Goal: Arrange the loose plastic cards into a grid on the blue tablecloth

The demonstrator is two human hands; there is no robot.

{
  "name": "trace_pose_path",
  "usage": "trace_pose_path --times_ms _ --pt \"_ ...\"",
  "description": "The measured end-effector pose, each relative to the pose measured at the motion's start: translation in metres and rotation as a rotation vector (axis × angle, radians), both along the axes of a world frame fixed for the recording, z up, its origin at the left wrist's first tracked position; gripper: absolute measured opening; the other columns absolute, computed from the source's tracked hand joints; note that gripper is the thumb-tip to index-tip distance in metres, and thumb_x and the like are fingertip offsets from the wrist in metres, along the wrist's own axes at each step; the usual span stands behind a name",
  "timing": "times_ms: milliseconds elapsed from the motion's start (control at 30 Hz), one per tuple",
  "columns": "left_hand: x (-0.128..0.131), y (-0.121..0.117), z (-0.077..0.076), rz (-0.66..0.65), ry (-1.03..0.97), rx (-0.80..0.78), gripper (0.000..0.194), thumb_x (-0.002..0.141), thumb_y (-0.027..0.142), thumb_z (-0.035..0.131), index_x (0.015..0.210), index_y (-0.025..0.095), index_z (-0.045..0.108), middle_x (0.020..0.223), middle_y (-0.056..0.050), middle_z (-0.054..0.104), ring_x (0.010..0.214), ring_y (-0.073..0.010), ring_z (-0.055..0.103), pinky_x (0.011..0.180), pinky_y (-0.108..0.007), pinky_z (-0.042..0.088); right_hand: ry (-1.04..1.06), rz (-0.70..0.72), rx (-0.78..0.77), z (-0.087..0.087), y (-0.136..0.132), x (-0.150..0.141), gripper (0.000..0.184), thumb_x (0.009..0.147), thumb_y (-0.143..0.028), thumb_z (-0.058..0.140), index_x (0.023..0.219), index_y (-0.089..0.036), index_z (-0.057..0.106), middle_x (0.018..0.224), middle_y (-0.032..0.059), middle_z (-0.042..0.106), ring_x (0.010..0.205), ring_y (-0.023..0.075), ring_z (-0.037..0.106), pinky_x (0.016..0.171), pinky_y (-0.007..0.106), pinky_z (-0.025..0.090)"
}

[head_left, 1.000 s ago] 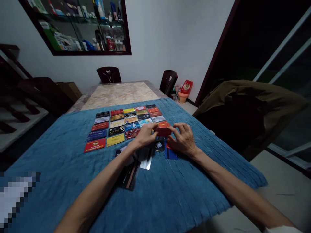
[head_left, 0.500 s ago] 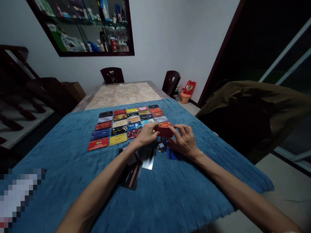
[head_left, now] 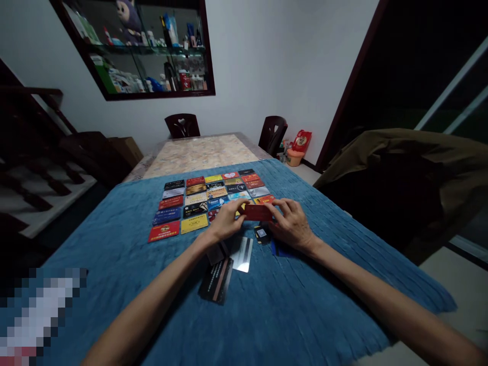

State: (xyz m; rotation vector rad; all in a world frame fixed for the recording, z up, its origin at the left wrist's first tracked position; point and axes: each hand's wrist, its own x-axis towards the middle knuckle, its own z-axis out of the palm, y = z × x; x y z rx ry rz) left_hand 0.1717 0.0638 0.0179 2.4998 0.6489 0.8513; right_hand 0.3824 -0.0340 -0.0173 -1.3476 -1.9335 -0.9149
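A dark red card (head_left: 257, 212) is held up by its two short ends between my hands. The fingers of my left hand (head_left: 227, 219) pinch its left end, and those of my right hand (head_left: 292, 222) pinch the right end. Beyond it, rows of colourful cards lie flat, among them a yellow card (head_left: 194, 223) and a red card (head_left: 163, 232) in the nearest row. My left hand hides part of that row. Closer to me are a loose white card (head_left: 242, 254), a black striped card (head_left: 216, 280), a small black card (head_left: 262, 234) and a blue card (head_left: 280, 248) partly under my right hand.
A blue cloth (head_left: 290, 305) covers the near part of the table, with the patterned tabletop (head_left: 206, 152) behind it. Two dark chairs stand at the far end. A brown garment (head_left: 366, 152) hangs at the right. A blurred pale patch covers the lower left.
The view has shifted slightly, so the scene sits lower and further right. The red card, still between both hands, now shows its face more squarely to me.
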Motion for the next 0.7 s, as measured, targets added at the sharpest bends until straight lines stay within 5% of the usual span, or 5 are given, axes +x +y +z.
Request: trace_pose_path --times_ms 300,700 --pt "-0.031 -0.003 -0.01 0.074 0.156 0.324 0.058 0.082 0.007 0.051 0.139 0.013 0.044 0.116 -0.014 0.064 0.103 -0.0257 0.057 0.091 -0.043 0.05 -0.062 0.082 -0.056 0.013 0.019 -0.015 0.042 0.087 -0.022 0.057 0.128 -0.015 0.059 0.111 0.0148 0.062 0.104 0.0291 0.05 0.085 0.042 0.043" --pt "-0.062 0.006 -0.002 0.233 0.276 0.576 0.044 0.09 0.016 0.047 0.134 0.014 0.051 0.129 -0.02 0.056 0.118 -0.0319 0.054 0.096 -0.05 0.047 -0.121 0.231 -0.125 0.025 0.056 -0.042 0.044 0.082 -0.021 0.062 0.126 -0.013 0.06 0.109 0.0163 0.062 0.098 0.0294 0.05 0.079 0.041 0.045"
